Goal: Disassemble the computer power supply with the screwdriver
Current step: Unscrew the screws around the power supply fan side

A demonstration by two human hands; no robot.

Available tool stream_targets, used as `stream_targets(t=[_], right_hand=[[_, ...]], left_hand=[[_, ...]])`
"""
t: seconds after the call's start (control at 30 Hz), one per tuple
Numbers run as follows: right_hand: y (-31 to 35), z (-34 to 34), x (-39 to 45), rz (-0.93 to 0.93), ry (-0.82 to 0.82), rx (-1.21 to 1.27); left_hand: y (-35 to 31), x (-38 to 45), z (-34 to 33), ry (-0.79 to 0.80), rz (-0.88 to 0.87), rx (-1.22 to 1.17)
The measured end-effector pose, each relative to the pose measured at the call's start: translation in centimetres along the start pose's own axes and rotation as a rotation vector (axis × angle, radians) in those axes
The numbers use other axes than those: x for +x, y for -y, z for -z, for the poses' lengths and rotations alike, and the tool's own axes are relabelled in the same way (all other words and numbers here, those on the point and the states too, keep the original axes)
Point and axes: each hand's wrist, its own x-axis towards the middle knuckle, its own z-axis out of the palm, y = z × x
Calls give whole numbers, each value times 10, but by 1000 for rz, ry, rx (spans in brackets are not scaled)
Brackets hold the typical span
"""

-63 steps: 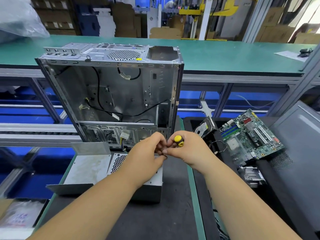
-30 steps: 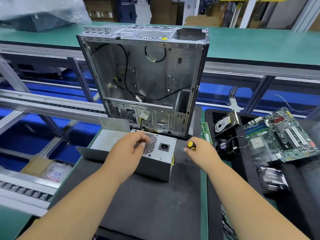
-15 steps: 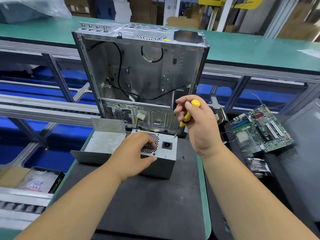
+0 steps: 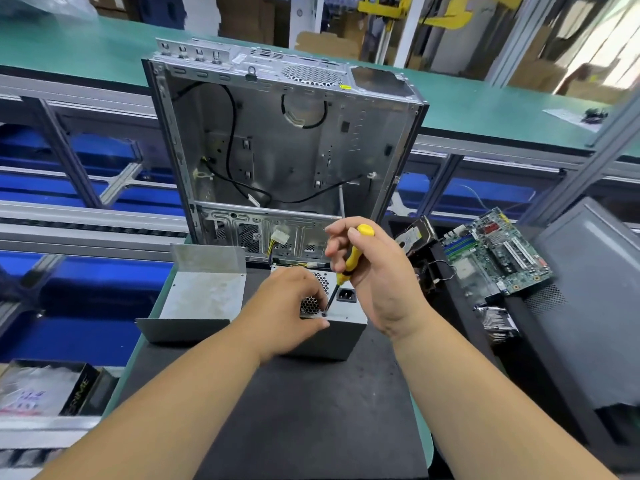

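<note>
A grey metal power supply point(image 4: 341, 336) stands on the black mat, its face with a fan grille and a black power socket turned up. My left hand point(image 4: 289, 306) lies over the grille side, fingers curled round the box's top edge. My right hand point(image 4: 375, 271) grips a yellow-handled screwdriver point(image 4: 349, 261), held nearly upright. Its dark tip touches the face near the lower edge, just left of the socket, beside my left fingertips.
An open, emptied computer case point(image 4: 284, 150) stands upright just behind the power supply. A bent grey metal cover point(image 4: 201, 296) lies to the left. On the right sit a motherboard point(image 4: 495, 254), a hard drive point(image 4: 415, 237) and a grey side panel point(image 4: 588, 299).
My right hand raised the screwdriver from the mat and brought its tip down onto the power supply's face. My left hand shifted along the grille towards the tip.
</note>
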Motion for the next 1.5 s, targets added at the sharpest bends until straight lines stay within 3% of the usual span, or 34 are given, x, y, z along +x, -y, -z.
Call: stream_targets(t=[0.2, 0.47, 0.7, 1.17, 1.5], right_hand=[[-3, -10, 0, -19, -28, 50], [3, -19, 2, -42, -104, -99], [-1, -34, 7, -62, -211, 114], [4, -13, 6, -57, -192, 39], [0, -10, 5, -67, -37, 112]], left_hand=[[1, 0, 0, -6, -4, -24], [4, 5, -1, 37, 69, -13], [5, 4, -4, 14, 54, 2], [10, 6, -5, 32, 89, -73], [-2, 9, 1, 55, 120, -50]])
